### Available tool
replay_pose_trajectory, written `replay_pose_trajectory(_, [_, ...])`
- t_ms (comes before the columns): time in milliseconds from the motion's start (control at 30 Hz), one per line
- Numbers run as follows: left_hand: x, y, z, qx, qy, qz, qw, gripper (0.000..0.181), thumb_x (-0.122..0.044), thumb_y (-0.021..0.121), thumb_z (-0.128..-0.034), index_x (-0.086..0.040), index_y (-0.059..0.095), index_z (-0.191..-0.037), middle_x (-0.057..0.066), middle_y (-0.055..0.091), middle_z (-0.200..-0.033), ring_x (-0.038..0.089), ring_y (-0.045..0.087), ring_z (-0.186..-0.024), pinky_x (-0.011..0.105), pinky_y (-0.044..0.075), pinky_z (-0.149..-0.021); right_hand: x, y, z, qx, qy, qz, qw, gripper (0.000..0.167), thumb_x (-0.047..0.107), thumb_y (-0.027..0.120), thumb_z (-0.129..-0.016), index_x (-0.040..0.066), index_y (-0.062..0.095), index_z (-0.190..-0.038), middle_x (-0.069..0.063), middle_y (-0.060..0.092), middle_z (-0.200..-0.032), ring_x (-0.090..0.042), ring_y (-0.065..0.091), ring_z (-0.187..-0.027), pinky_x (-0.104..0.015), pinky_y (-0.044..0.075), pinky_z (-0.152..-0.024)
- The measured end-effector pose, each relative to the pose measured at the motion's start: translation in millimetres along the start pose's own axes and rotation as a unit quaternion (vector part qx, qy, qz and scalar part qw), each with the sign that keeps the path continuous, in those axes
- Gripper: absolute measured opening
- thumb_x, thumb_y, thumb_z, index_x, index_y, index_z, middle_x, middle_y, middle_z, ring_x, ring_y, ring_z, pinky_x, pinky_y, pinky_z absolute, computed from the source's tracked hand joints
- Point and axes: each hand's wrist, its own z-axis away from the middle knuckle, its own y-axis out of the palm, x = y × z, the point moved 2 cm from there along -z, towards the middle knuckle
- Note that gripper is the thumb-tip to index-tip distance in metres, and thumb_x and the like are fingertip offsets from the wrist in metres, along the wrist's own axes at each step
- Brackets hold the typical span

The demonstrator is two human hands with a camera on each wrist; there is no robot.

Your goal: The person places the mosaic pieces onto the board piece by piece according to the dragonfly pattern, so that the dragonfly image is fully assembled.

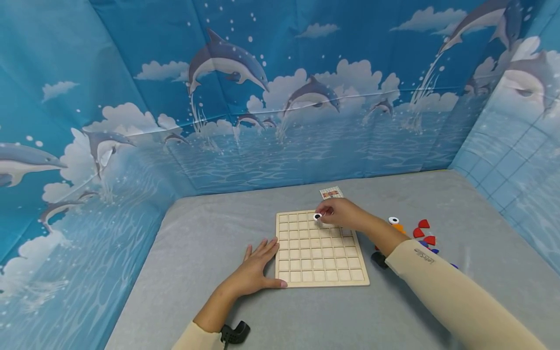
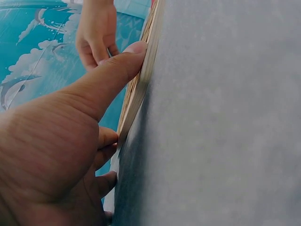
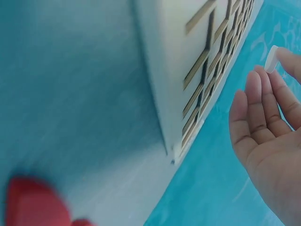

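Here, spread left fingers [image 1: 270, 248] touch the board's [image 1: 319, 253] left edge; right fingers [image 3: 284, 96] pinch a disc [image 1: 317, 217] near the back.

A blue backdrop [image 1: 280, 29], printed with leaping dolphins [image 1: 227, 56], white clouds [image 1: 122, 121] and rippled water [image 1: 236, 170], hangs along the rear and left sides. The right-hand panel [image 1: 503, 155] bears grid lines, possibly a tile print. The grey work surface [image 1: 210, 233] meets the backdrop along its rear edge.

A blue backdrop [image 1: 280, 112] printed with dolphins [image 1: 227, 61] and clouds [image 1: 360, 78] stands behind and beside a grey, seemingly cloth-covered tabletop [image 1: 214, 228].
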Motion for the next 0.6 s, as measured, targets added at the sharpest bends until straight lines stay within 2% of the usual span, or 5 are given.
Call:
replay_pose_trajectory(300, [0.5,-0.5,0.1,0.001,0.002,0.002,1.0,0.107,-0.059,0.08,-0.0789,-0.015,0.027,-0.162,-0.003,0.019,-0.171,0.028,0.008,-0.16,0.064,-0.003,-0.124,9,13,-19.2,0.034,-0.011,-0.027,0.999,0.02,0.016,0.069,-0.096,0.009,0.072,-0.115,-0.005,0.071,-0.104,-0.015,0.063,-0.093,-0.032,0.054,-0.081])
replay_pose_trajectory(600, [0.6,-0.5,-0.2,0.005,-0.003,-0.001,1.0,0.107,-0.059,0.08,-0.0794,-0.016,0.026,-0.162,-0.004,0.018,-0.171,0.027,0.007,-0.16,0.064,-0.003,-0.125,8,21,-29.7,0.065,0.005,-0.013,0.9978,0.014,0.02,0.071,-0.096,0.015,0.075,-0.107,0.0,0.071,-0.097,-0.011,0.062,-0.088,-0.031,0.052,-0.076])
